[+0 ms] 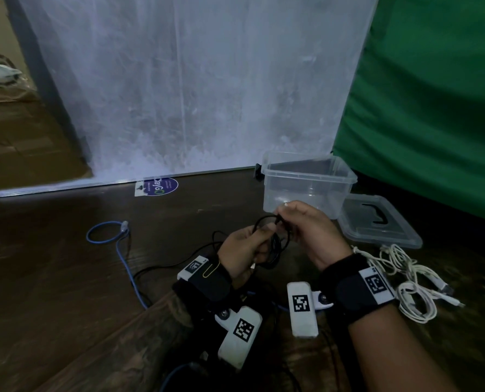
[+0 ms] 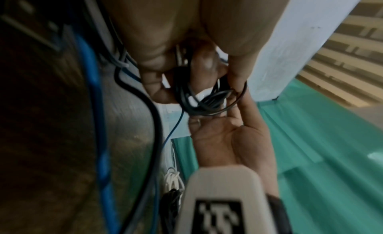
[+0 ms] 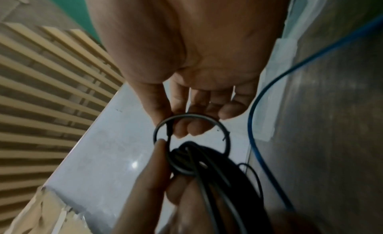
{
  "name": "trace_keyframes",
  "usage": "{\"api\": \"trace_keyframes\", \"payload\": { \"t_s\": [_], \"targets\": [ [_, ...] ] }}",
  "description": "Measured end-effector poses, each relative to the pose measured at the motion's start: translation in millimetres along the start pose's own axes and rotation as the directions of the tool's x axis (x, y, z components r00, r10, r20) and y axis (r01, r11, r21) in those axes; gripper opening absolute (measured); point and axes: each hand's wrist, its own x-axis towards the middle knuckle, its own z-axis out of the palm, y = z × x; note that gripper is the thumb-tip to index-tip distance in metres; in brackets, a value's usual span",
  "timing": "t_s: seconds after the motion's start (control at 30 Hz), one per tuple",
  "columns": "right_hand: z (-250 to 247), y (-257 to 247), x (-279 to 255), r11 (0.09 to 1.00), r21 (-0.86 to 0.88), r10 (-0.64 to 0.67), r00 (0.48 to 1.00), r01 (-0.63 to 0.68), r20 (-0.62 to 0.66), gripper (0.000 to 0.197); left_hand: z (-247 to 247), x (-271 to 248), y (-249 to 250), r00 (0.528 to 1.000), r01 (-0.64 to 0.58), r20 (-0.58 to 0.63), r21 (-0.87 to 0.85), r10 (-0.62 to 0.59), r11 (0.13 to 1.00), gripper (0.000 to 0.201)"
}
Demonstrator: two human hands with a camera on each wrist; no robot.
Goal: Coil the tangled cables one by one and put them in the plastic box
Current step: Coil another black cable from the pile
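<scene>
Black cable (image 1: 269, 247) loops sit gripped in the left hand (image 1: 244, 250); the right hand (image 1: 309, 230) pinches its end, best tucked snugly round them.

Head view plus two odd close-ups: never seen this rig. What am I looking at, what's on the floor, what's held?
No robot here: a person wears three cameras, one on the head and one on each wrist. The white tagged blocks are the wrist cameras. The large picture looks down from the head; the close-ups look along each hand. The left hand grips a bundle of black cable loops, and the right hand pinches one loop of it to wind it on. On the dark wooden floor lie a blue network cable, a heap of white cables, an empty clear plastic box and its lid beside it.
</scene>
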Motion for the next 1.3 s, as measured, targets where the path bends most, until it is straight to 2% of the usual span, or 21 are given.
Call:
{"api": "trace_keyframes", "payload": {
  "t_s": [0.07, 0.17, 0.3, 0.4, 0.5, 0.53, 0.6, 0.67, 0.7, 0.77, 0.83, 0.9, 0.97, 1.1, 1.2, 1.3],
  "targets": [
    [-10, -5, 3, 0.998, -0.015, -0.064, 0.988, 0.063, -0.141, 0.015, 0, 0, 0, 0.995, 0.098, 0.029, 0.038, -0.099, 0.994, 0.037],
    [-35, -15, 11, 0.979, 0.077, -0.145, 0.911, 0.189, -0.386, 0.016, 3, -2, 0, 0.962, 0.247, 0.092, 0.097, -0.256, 0.964, 0.040],
    [-51, -16, 16, 0.941, 0.166, -0.165, 0.830, 0.294, -0.533, 0.013, 5, -1, 0, 0.927, 0.335, 0.099, 0.215, -0.362, 0.917, 0.045],
    [-50, -15, 19, 0.914, 0.208, -0.171, 0.794, 0.349, -0.583, 0.015, 4, 1, -2, 0.934, 0.322, 0.079, 0.237, -0.349, 0.917, 0.039],
    [-50, -14, 20, 0.888, 0.240, -0.165, 0.758, 0.393, -0.632, 0.018, 6, -2, -5, 0.973, 0.191, 0.075, 0.265, -0.218, 0.945, 0.032],
    [-51, -14, 20, 0.884, 0.257, -0.151, 0.760, 0.390, -0.633, 0.016, 6, -1, -6, 0.984, 0.143, 0.070, 0.252, -0.165, 0.957, 0.034],
    [-54, -12, 18, 0.876, 0.334, -0.098, 0.807, 0.347, -0.582, 0.014, 1, 2, -8, 0.997, 0.061, 0.041, 0.177, -0.069, 0.982, 0.035],
    [-55, -9, 17, 0.882, 0.400, -0.053, 0.897, 0.249, -0.439, 0.015, -7, 7, -9, 1.000, 0.009, -0.005, 0.078, -0.008, 0.997, 0.033],
    [-53, -6, 17, 0.908, 0.380, -0.041, 0.939, 0.178, -0.341, 0.016, -11, 9, -8, 0.999, 0.003, -0.043, 0.034, -0.002, 0.999, 0.031],
    [-43, 2, 16, 0.980, 0.193, -0.011, 0.988, 0.041, -0.155, 0.013, -17, 12, -7, 0.997, -0.005, -0.082, -0.059, 0.000, 0.998, 0.023],
    [-30, 13, 14, 0.999, -0.037, 0.027, 0.999, -0.028, -0.030, 0.017, -18, 13, -7, 0.998, -0.018, -0.057, -0.132, 0.011, 0.991, 0.020],
    [-19, 21, 13, 0.992, -0.117, 0.043, 0.998, -0.038, 0.038, 0.018, -18, 12, -9, 1.000, -0.028, -0.009, -0.129, 0.027, 0.991, 0.025],
    [-14, 23, 12, 0.993, -0.094, 0.076, 0.996, -0.072, 0.037, 0.015, -17, 10, -10, 1.000, -0.011, 0.028, -0.122, 0.015, 0.992, 0.033],
    [-11, 22, 10, 0.994, 0.006, 0.113, 0.994, -0.113, -0.009, 0.013, -13, 2, -2, 0.994, 0.025, 0.110, -0.141, -0.010, 0.990, 0.034],
    [-8, 21, 8, 0.992, 0.027, 0.123, 0.992, -0.123, -0.018, 0.015, -10, -1, -1, 0.992, 0.040, 0.121, -0.151, -0.021, 0.988, 0.032],
    [-6, 19, 6, 0.988, -0.029, 0.155, 0.988, -0.154, 0.017, 0.012, -10, -1, -2, 0.994, 0.048, 0.105, -0.146, -0.033, 0.988, 0.032]
  ]
}}
